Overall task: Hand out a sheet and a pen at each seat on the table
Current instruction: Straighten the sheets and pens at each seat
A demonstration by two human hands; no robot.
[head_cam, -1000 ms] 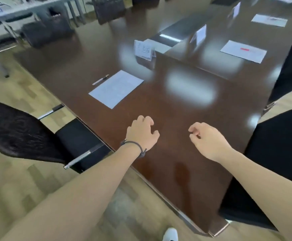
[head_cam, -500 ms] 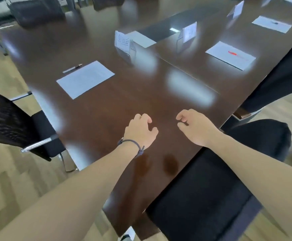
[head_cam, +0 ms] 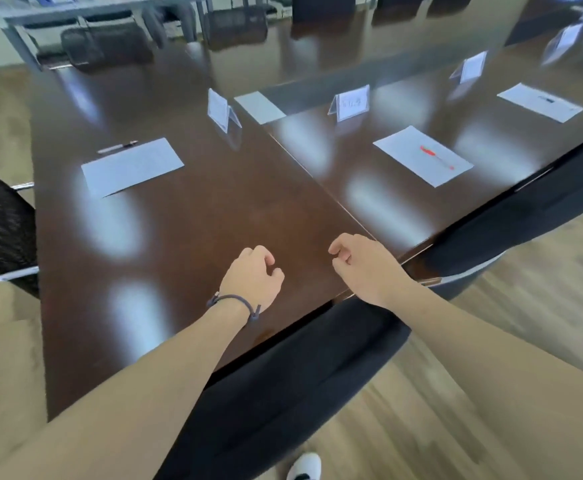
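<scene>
My left hand [head_cam: 252,278] and my right hand [head_cam: 363,265] hover over the near end of the dark wooden table [head_cam: 214,216], fingers curled in, nothing in either. A white sheet [head_cam: 132,167] lies at the left seat with a silver pen [head_cam: 117,147] just beyond it. Another sheet [head_cam: 423,155] lies at the right seat with a red pen [head_cam: 436,156] on it. Farther right, a third sheet [head_cam: 539,102] carries a dark pen [head_cam: 548,99].
Name cards [head_cam: 220,110] [head_cam: 350,103] [head_cam: 468,68] stand along the table's middle. A black chair [head_cam: 293,382] is tucked under the near edge below my arms, a mesh chair [head_cam: 0,226] stands at left, another black chair [head_cam: 525,216] at right. More chairs line the far side.
My view has swung around the table's corner to the right; the sheets now sit farther apart in view. Both hands stay curled and empty, close together over the table's end.
</scene>
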